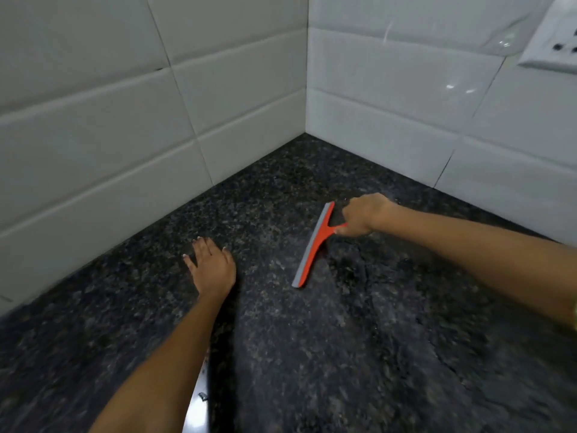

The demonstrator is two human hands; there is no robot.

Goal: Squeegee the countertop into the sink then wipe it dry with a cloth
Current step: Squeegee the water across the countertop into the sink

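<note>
A red squeegee (313,245) with a grey rubber blade lies edge-down on the dark speckled granite countertop (312,339), its blade running from upper right to lower left. My right hand (363,217) is closed around its short red handle, near the corner of the walls. My left hand (212,265) rests flat on the counter to the left of the blade, fingers spread, holding nothing. A strip of shiny metal (198,404), perhaps the sink's rim, shows under my left forearm at the bottom edge. No cloth is in view.
White tiled walls (125,126) meet in a corner behind the counter. A white switch and socket plate (552,39) sits on the right wall at the top right. Faint wet streaks mark the granite on the right.
</note>
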